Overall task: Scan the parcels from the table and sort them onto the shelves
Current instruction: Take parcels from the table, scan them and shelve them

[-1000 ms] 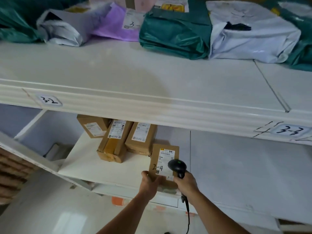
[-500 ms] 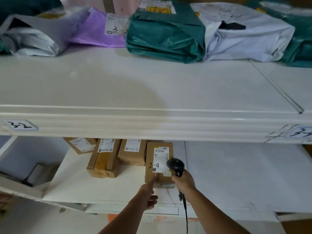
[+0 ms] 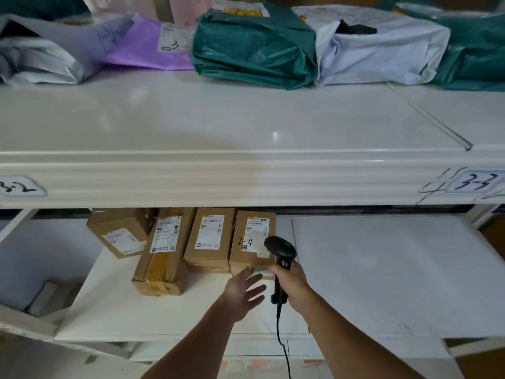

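- The 2-4 box lies flat on the lower shelf, its white label up with "2-4" handwritten across it
- It is the right-most in a row of four cardboard boxes, touching or just beside the middle box
- Left of that lies a long box with yellow tape down its length, reaching nearest the shelf's front edge
- A fourth box sits at an angle at the far left, partly tucked under the upper shelf
- The left hand hovers just in front of the 2-4 box, fingers straight and spread, holding nothing; its fingertips are at the box's near edge, and I cannot tell whether they touch it
- The right hand is curled round the handle of the black scanner, gripping it firmly
- The scanner's head overlaps the box's lower right corner in view, with a small green light on its top
- The scanner's cable hangs down between the forearms
- On the upper shelf lie soft mail bags: a green bag in the middle, a white bag to its right, a purple bag to its left, a grey bag at far left
- Another green bag shows at the far right edge
- The upper shelf's front edge carries two handwritten tags: the 3-2 tag on the left, the 3-3 tag on the right
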The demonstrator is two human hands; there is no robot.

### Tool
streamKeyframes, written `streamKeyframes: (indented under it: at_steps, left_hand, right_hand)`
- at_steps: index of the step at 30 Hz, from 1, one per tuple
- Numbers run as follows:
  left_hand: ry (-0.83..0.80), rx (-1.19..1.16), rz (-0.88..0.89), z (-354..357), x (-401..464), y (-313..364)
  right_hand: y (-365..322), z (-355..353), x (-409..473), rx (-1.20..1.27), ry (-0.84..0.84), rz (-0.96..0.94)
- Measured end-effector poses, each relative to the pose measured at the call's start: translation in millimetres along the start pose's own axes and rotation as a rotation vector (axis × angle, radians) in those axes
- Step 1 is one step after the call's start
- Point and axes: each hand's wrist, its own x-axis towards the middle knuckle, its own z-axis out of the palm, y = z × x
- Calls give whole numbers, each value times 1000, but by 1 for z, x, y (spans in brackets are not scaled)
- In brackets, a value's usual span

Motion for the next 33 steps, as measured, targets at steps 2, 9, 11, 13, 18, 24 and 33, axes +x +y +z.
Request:
streamKeyframes:
  at_steps: [2, 9, 11, 13, 18, 24, 33]
  left_hand:
    - [-54, 140, -25, 4, -10, 6]
    - [53, 1124, 453, 14, -32, 31]
    - [53, 1348, 609, 14, -38, 36]
    - [25, 1439, 661, 23, -46, 40]
    - [-80, 1590, 719, 73, -56, 30]
    - [-250, 1727, 784, 168, -79, -23]
    - [-474, 1794, 876, 314, -117, -135]
  right_hand:
    - [-3, 1, -3, 1, 5, -49]
    - [-18, -35, -48, 10, 4, -144]
    - [-18, -54, -68, 25, 28, -132]
    - [-17, -73, -91, 9, 69, -129]
    - [-15, -121, -151, -43, 200, -151]
    - [6, -189, -211, 24, 356, -132]
    - [39, -323, -292, -11, 490, -140]
